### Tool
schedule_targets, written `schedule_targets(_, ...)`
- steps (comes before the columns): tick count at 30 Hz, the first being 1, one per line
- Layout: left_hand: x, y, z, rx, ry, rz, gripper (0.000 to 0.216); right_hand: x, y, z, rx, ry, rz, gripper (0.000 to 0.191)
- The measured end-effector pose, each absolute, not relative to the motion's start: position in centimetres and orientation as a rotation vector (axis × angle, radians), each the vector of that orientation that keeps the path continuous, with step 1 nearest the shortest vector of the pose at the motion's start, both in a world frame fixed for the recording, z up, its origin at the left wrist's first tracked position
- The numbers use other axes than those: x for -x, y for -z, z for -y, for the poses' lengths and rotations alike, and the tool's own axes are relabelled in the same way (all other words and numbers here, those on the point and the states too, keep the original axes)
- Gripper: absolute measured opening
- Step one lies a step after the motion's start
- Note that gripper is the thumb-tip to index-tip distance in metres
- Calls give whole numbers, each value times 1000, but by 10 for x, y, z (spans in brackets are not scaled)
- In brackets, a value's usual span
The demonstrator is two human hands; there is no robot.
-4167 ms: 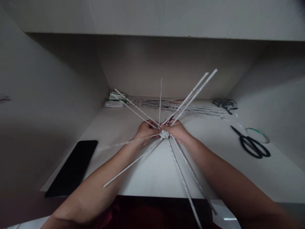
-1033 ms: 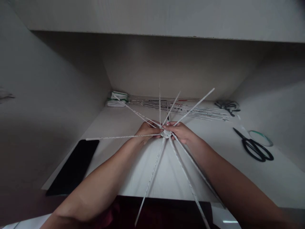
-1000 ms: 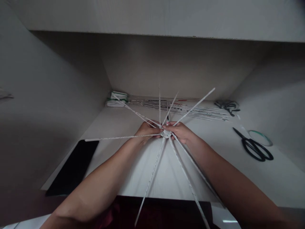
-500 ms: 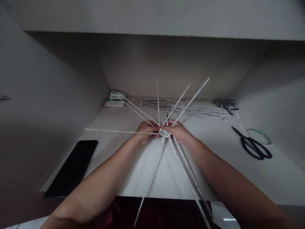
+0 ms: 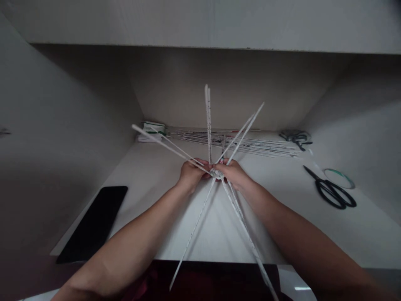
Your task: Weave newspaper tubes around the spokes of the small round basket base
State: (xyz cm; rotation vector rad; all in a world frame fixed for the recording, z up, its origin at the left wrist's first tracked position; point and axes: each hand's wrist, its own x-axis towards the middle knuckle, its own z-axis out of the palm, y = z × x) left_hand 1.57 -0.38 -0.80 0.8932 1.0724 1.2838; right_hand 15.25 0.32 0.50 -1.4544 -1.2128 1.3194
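Between my hands is a small round woven centre (image 5: 216, 174) of white rolled-paper tubes, held over the table. Several long tubes (image 5: 196, 234) spread from it like spokes, away from me, to the left and towards me. My left hand (image 5: 193, 173) is closed on the left side of the weave, with its fingertips partly hidden by tubes. On the right side, my right hand (image 5: 233, 172) pinches the weave, its thumb on top near the middle. Two tubes stand close together pointing straight away from me.
A pile of printed paper tubes (image 5: 250, 144) lies along the back wall. Black-handled scissors (image 5: 333, 192) and a roll of tape (image 5: 340, 178) lie at right, a dark tangled item (image 5: 296, 137) behind them. At left are a black phone-like slab (image 5: 94, 223) and a white-green packet (image 5: 153, 127).
The spoke that pointed flat left now slants up and left. Another tube has come beside the one pointing straight away, making a pair. Both hands keep their grip on the weave.
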Motion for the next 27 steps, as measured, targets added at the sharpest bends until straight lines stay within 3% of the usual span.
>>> schedule_targets(5,-14,15,3,-1139,-1356,-1192,27,-151,-3,-3,1470,-1333,1215,12)
schedule_targets(11,-19,10,4,-841,-1315,-1142,30,-152,-2,-3,1443,-1350,1241,17)
schedule_targets(27,-24,8,8,-772,-1366,-1051,29,-151,-4,-2,1403,-1416,1160,17)
